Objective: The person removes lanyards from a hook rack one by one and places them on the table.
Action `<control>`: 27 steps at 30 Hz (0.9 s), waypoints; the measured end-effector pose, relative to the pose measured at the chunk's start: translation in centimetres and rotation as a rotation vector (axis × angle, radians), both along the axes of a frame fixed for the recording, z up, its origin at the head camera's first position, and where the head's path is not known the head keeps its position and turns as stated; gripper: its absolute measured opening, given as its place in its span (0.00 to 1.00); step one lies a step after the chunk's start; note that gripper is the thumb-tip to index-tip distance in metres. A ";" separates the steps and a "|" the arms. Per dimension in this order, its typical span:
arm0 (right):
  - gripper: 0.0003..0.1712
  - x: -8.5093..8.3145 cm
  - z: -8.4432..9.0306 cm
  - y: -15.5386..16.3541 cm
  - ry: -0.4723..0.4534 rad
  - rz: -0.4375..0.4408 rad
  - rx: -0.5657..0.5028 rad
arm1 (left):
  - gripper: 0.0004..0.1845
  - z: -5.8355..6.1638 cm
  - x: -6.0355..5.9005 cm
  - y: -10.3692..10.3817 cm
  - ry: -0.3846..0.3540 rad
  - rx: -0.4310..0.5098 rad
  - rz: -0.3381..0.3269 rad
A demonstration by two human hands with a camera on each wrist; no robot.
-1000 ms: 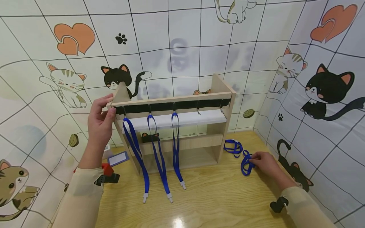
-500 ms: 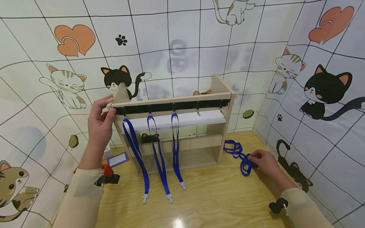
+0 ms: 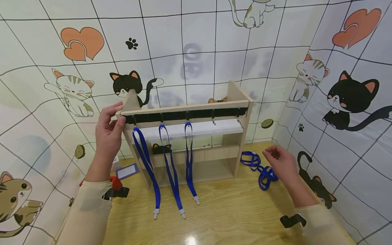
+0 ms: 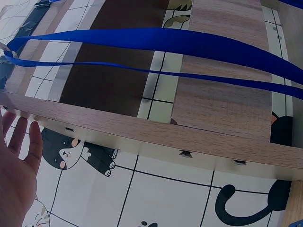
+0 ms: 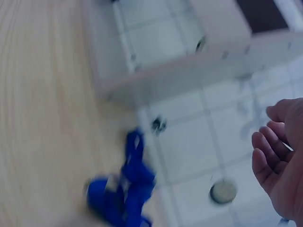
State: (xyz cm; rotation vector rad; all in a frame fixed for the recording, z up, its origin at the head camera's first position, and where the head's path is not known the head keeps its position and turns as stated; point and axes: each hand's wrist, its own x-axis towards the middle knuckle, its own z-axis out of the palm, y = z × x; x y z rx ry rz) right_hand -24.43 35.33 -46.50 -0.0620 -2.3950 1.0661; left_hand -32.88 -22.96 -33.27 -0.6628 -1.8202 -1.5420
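My left hand point(image 3: 108, 131) holds the upper left corner of a pale wooden hook rack point(image 3: 190, 151), thumb at its front edge and fingers along the outer side. Several metal hooks line the rack's dark strip point(image 3: 200, 112). Blue lanyards hang from three of them: a left one point(image 3: 146, 160), a middle one point(image 3: 171, 173) and a right one point(image 3: 189, 163), with pale clips at their lower ends. My right hand point(image 3: 283, 165), loosely curled and holding nothing, hovers above and right of a coiled blue lanyard point(image 3: 266, 177). Another coiled lanyard point(image 3: 250, 159) lies beside the rack.
A blue-rimmed white card point(image 3: 127, 171) lies left of the rack, near a small white object point(image 3: 115, 164). The wooden table point(image 3: 220, 211) meets cat-print walls point(image 3: 199, 34) behind and on the right. Two hooks point(image 3: 213, 121) at the rack's right carry nothing.
My right hand has let go of the coiled lanyard and risen off it; that lanyard now lies bunched on the table. My left hand stays at the rack's corner.
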 end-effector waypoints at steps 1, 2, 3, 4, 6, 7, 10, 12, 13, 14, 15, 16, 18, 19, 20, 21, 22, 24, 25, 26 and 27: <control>0.12 0.1 0.4 -0.8 0.044 0.005 -0.010 | 0.21 0.0 0.0 0.0 0.002 -0.001 0.000; 0.11 0.2 0.7 -1.6 0.089 0.008 -0.018 | 0.21 0.1 0.0 0.0 0.003 0.001 -0.003; 0.09 0.3 1.0 -2.5 0.128 0.011 -0.019 | 0.21 0.1 0.1 0.0 0.005 0.001 -0.006; 0.08 0.4 1.3 -3.3 0.165 0.018 -0.015 | 0.21 0.1 0.1 0.0 0.005 -0.001 -0.007; 0.06 0.4 1.7 -5.1 0.236 0.047 -0.016 | 0.21 0.1 0.1 0.0 0.005 -0.004 -0.005; 0.07 0.4 2.0 -6.0 0.266 0.069 -0.016 | 0.21 0.1 0.1 0.0 0.006 -0.008 0.003; 0.11 0.3 2.9 -8.8 0.349 0.159 -0.021 | 0.21 0.0 0.2 -0.1 0.006 -0.001 0.012; 0.14 0.2 3.6 -10.8 0.396 0.218 -0.019 | 0.21 0.0 0.1 -0.2 0.006 0.005 0.008; 0.16 0.1 3.9 -11.8 0.421 0.244 -0.011 | 0.21 0.0 0.1 -0.2 0.005 0.007 0.004; 0.18 0.0 4.2 -12.7 0.440 0.265 0.001 | 0.21 0.0 0.1 -0.2 0.004 0.009 -0.001; 0.19 -0.1 4.5 -13.7 0.457 0.287 0.009 | 0.21 0.0 0.0 -0.2 0.003 0.009 -0.004; 0.21 -0.2 4.7 -14.6 0.462 0.304 0.011 | 0.21 0.0 0.0 -0.2 0.003 0.007 -0.006; 0.23 -0.4 5.1 -16.4 0.469 0.338 0.010 | 0.21 0.0 0.0 -0.2 0.002 0.003 -0.005; 0.24 -0.6 5.2 -17.2 0.468 0.350 0.006 | 0.21 0.0 0.0 -0.1 0.001 0.001 -0.004; 0.24 -0.6 5.3 -17.9 0.460 0.361 0.000 | 0.21 0.0 0.0 -0.1 0.002 -0.001 -0.003; 0.25 -0.7 5.4 -18.7 0.456 0.373 -0.011 | 0.21 0.0 0.0 -0.1 0.002 -0.003 -0.001; 0.25 -0.8 5.5 -19.4 0.453 0.378 -0.018 | 0.21 0.0 0.0 -0.1 0.003 -0.004 -0.001; 0.26 -1.1 5.7 -20.7 0.452 0.383 -0.029 | 0.21 0.0 -0.1 -0.1 0.004 -0.006 0.004; 0.26 -1.2 5.7 -21.2 0.450 0.381 -0.031 | 0.21 -0.1 -0.1 -0.1 0.006 -0.007 0.007; 0.26 -1.2 5.8 -21.8 0.451 0.378 -0.031 | 0.21 -0.1 -0.1 0.0 0.007 -0.009 0.011; 0.27 -1.3 5.9 -22.3 0.452 0.372 -0.032 | 0.21 -0.1 -0.1 0.0 0.007 -0.007 0.010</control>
